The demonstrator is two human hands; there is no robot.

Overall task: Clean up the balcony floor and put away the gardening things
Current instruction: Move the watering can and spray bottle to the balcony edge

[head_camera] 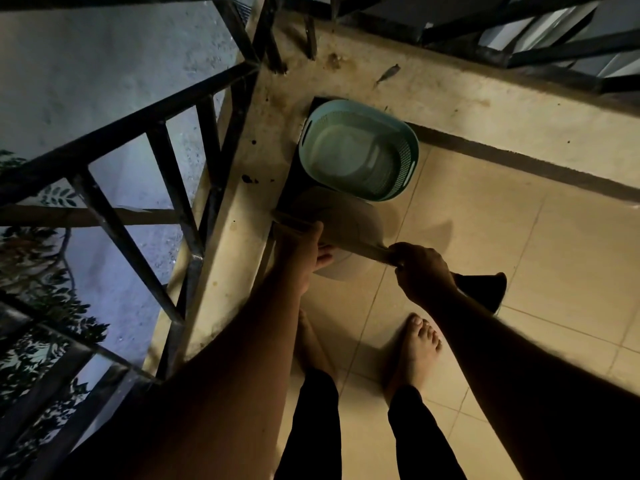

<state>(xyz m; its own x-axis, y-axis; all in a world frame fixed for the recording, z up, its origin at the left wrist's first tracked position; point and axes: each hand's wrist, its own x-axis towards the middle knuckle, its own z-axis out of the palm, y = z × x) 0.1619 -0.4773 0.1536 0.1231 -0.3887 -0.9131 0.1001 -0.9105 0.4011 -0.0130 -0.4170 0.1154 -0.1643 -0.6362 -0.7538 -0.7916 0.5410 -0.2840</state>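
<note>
A pale grey, half-translucent sheet with a straight folded edge hangs just above the tiled floor, between my hands. My left hand pinches that edge near its left end, thumb on top and fingers showing through from below. At the edge's right end, my right hand is curled round it. A teal perforated basket stands in the balcony corner just beyond the sheet, and looks empty. What the sheet is made of is unclear in the dim light.
A dark cone-shaped object lies on the tiles behind my right hand. A black metal railing on a stained concrete ledge borders the left and far sides. My bare feet stand on the beige tiles below the hands.
</note>
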